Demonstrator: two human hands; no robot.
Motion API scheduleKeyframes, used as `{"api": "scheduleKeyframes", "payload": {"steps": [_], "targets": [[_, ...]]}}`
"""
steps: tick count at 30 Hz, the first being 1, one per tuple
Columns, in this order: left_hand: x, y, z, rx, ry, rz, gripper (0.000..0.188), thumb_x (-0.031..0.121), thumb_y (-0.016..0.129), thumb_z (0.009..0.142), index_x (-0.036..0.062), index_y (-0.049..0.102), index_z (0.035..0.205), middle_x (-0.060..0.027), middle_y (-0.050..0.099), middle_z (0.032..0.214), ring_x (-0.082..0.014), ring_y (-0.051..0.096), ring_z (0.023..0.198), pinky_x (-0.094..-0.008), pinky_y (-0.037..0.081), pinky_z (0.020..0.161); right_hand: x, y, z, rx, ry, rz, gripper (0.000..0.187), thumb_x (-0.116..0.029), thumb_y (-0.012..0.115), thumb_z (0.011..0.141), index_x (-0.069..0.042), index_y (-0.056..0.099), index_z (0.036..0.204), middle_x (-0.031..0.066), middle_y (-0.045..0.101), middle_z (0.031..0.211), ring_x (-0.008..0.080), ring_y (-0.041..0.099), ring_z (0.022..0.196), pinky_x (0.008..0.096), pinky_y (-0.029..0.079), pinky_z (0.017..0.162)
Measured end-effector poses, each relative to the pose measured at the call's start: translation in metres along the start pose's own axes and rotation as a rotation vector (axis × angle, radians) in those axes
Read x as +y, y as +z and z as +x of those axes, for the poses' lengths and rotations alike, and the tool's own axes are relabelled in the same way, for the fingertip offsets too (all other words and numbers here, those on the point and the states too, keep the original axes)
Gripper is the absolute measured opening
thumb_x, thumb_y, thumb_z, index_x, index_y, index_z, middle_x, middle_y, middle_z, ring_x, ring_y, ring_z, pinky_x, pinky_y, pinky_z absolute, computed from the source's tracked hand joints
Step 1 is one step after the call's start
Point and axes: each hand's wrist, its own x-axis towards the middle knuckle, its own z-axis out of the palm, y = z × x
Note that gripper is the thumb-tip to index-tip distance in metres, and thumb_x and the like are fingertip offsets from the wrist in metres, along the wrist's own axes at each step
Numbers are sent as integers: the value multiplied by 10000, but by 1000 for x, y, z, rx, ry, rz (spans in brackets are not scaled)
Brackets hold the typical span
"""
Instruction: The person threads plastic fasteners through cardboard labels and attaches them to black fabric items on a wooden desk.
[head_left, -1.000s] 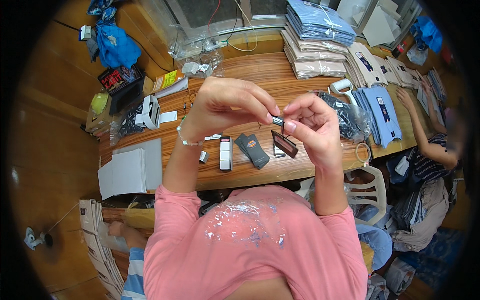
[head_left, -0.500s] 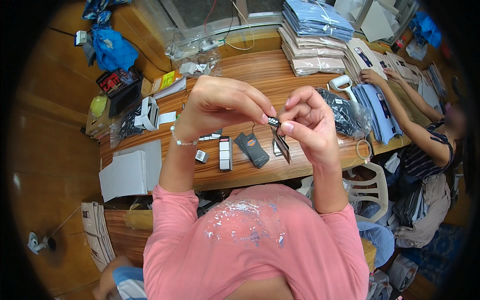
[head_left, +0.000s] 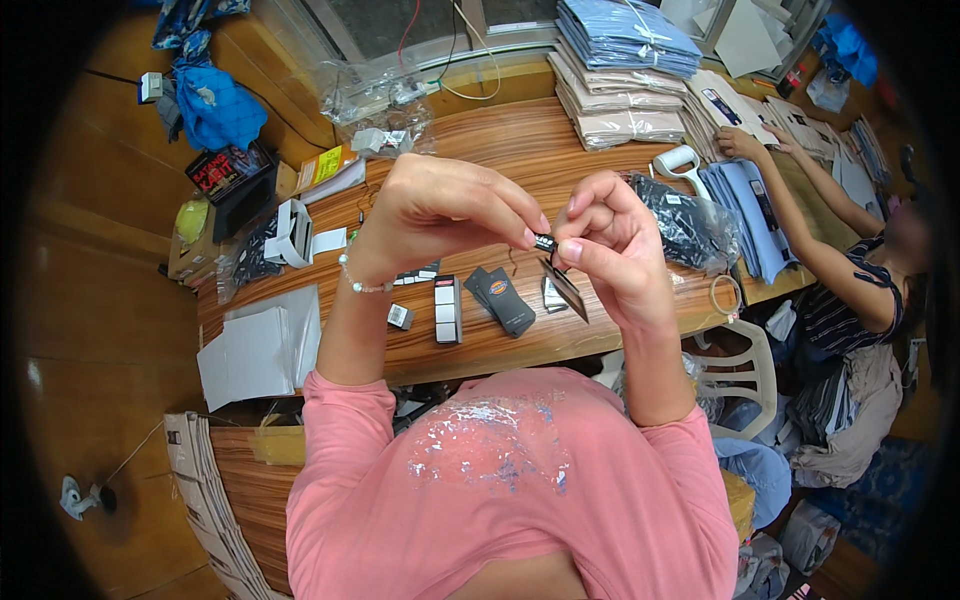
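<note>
My left hand point(head_left: 445, 210) and my right hand point(head_left: 612, 245) meet above the wooden table point(head_left: 500, 150). Between their fingertips they pinch a small dark clip-like piece point(head_left: 545, 242). A dark rectangular hang tag point(head_left: 566, 290) dangles below it from my right fingers. Under my hands on the table lie a dark tag with an orange mark point(head_left: 500, 300), a black-and-white strip point(head_left: 447, 310) and a small grey cube point(head_left: 400, 316).
Stacks of folded garments point(head_left: 625, 60) sit at the table's far side. A dark plastic bag point(head_left: 690, 225) lies right of my hands. Another person point(head_left: 850, 290) sits at the right, a hand on blue garments point(head_left: 745, 200). White paper sheets point(head_left: 260, 345) lie at left; a white plastic chair point(head_left: 740, 380) stands below.
My hands stay together at the small piece; the tag has swung down to hang below my right fingers. The other person's arm has reached across the garments at right.
</note>
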Motion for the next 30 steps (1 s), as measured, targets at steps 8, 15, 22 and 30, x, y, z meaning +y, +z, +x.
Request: {"api": "scheduleKeyframes", "payload": {"steps": [8, 15, 22, 30], "targets": [[-7, 3, 0, -21, -23, -8, 58, 0, 656, 660, -13, 646, 716, -151, 646, 756, -234, 644, 707, -274, 508, 611, 4, 0, 1, -8, 8, 61, 249, 7, 617, 745, -45, 461, 931, 43, 593, 739, 76, 571, 671, 177, 431, 586], [-19, 13, -6, 99, -2, -174, 73, -14, 682, 657, 7, 660, 723, -121, 654, 759, -203, 644, 712, -259, 510, 628, 14, -7, -1, -130, -15, 234, 204, -6, 640, 755, -21, 485, 888, 64, 581, 790, 155, 625, 743, 234, 501, 645], [-25, 29, -14, 185, -35, -379, 91, -36, 693, 635, -3, 658, 712, -131, 651, 745, -209, 640, 705, -264, 509, 624, 17, -8, -5, -163, -111, 137, 223, -7, 665, 738, -4, 482, 866, 81, 574, 810, 177, 628, 735, 260, 520, 642], [-18, 38, -16, 164, 34, -330, 72, -17, 689, 628, 3, 650, 686, -120, 645, 709, -221, 632, 680, -278, 502, 601, 15, -5, -14, -192, -96, 177, 222, -6, 662, 744, -12, 468, 851, 100, 581, 819, 173, 626, 705, 256, 520, 611]]}}
